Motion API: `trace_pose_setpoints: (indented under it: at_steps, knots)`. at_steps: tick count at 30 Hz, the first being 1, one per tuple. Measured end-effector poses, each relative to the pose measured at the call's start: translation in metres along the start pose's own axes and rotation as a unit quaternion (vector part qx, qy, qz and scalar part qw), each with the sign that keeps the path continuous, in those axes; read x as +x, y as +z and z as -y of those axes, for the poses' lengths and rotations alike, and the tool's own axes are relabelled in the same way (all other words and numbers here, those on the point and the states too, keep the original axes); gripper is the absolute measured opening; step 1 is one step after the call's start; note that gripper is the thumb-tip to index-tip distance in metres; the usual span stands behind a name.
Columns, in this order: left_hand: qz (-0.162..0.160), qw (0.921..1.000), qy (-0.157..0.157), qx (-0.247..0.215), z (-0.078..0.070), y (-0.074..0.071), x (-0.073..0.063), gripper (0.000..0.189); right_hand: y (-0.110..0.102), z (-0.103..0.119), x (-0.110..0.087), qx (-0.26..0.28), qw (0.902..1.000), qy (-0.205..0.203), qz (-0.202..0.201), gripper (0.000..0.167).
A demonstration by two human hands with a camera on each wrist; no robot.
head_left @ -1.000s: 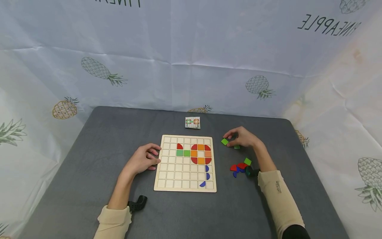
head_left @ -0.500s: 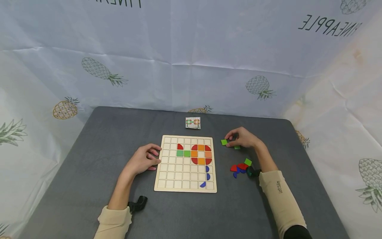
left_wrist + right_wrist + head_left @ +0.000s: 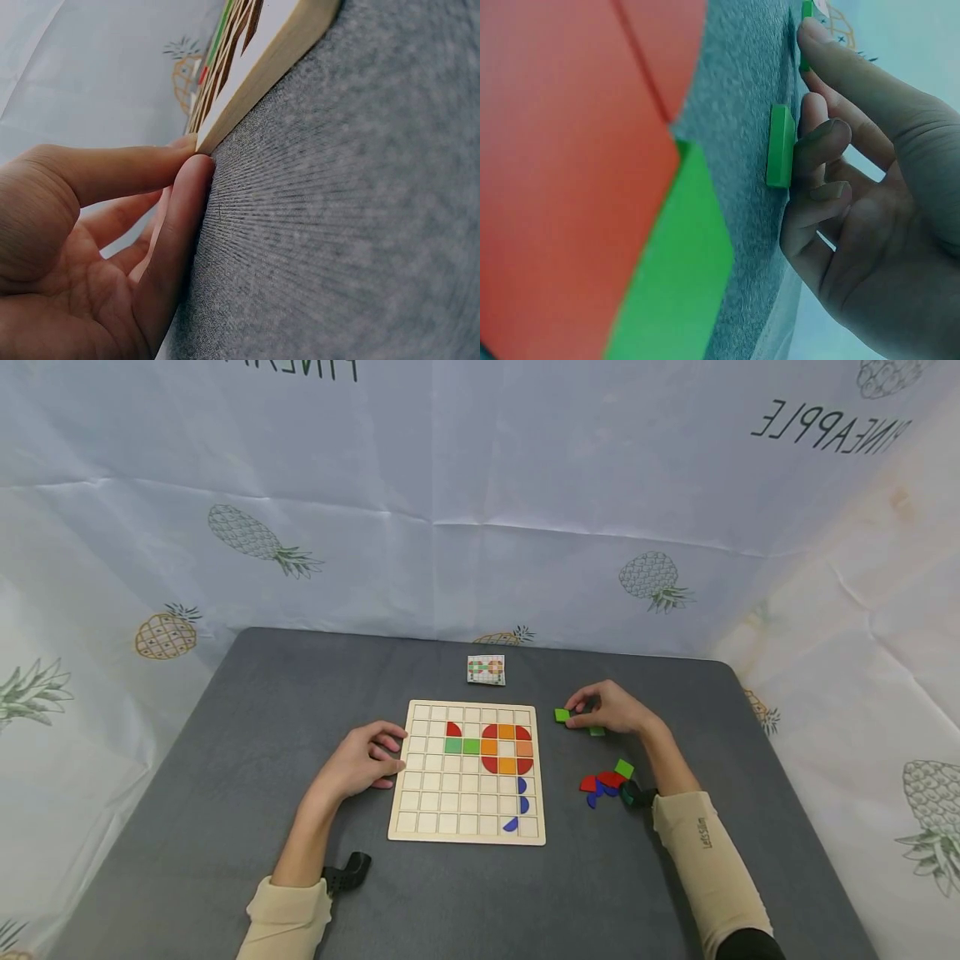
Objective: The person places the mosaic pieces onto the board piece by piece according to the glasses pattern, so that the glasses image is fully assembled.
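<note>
A pale wooden grid board [image 3: 438, 803] lies on the dark table, with red, orange, green and blue pieces in some of its squares. At its left edge rests my left hand [image 3: 362, 758], thumb and fingers relaxed and spread; the left wrist view has the thumb tip against the board's edge. To the right of the board, my right hand [image 3: 611, 706] pinches a bright green square tile [image 3: 561, 716] between thumb and fingertips, low over the table. A second green square tile [image 3: 781, 146] lies under that hand, beside its curled fingers.
A small pattern card [image 3: 486, 669] lies behind the board. Near the right wrist is a pile of red pieces [image 3: 588, 784] and blue pieces [image 3: 592, 802], with a loose green tile [image 3: 624, 768]. A pineapple-print curtain [image 3: 465, 568] hangs behind the table.
The green tile pinched by my right hand has turned from a slanted position to nearly square with the board, shifting slightly left. My left hand stays at the board's edge.
</note>
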State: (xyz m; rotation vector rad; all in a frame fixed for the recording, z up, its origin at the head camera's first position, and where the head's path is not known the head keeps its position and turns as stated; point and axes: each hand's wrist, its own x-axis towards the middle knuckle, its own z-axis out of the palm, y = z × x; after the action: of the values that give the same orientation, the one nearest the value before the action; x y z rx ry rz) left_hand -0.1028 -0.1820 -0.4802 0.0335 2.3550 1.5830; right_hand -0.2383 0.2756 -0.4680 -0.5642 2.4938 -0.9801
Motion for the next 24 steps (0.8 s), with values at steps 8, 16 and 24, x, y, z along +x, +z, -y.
trace_pose_setpoints:
  at_steps: [8,16,24]
  knots:
    - [-0.001,1.0,0.0,0.003,0.0,0.001,0.0,0.046,0.005,0.019,-0.001,-0.001,0.9992,-0.032,-0.021,0.027]
    - [-0.005,1.0,-0.003,0.006,-0.001,0.001,0.001,0.047,0.023,0.054,0.005,0.021,0.9977,-0.059,-0.027,0.026]
    - [-0.005,1.0,-0.005,0.004,0.0,0.001,0.001,0.047,0.047,0.086,0.019,0.011,0.9954,-0.095,0.0,0.024]
